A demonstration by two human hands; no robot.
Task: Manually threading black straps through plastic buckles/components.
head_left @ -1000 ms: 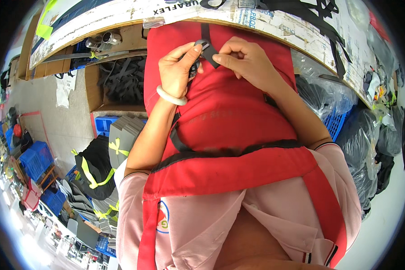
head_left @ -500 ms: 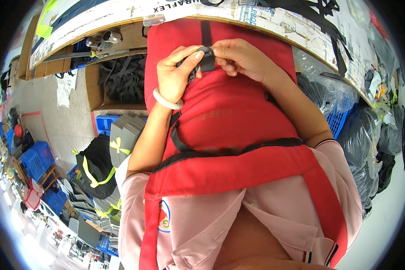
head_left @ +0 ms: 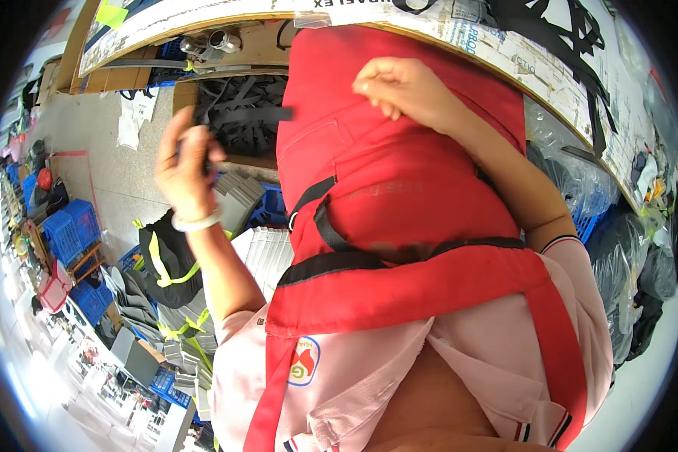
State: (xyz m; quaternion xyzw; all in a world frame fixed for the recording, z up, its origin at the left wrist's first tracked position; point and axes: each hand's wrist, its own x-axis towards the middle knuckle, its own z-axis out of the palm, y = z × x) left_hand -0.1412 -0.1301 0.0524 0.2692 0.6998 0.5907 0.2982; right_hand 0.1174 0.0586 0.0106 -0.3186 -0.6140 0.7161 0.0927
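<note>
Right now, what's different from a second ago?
The left hand has swung left, away from the apron, carrying the dark strap, now before the box. The right hand has let go of the strap but stays over the apron.

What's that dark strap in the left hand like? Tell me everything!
The dark strap is flat, grey-black and fabric-looking; blur hides its details. Held in the left hand, it sticks out rightward, crossing in front of a cardboard box, its squarish free end near the red apron. The right hand isn't touching it.
</note>
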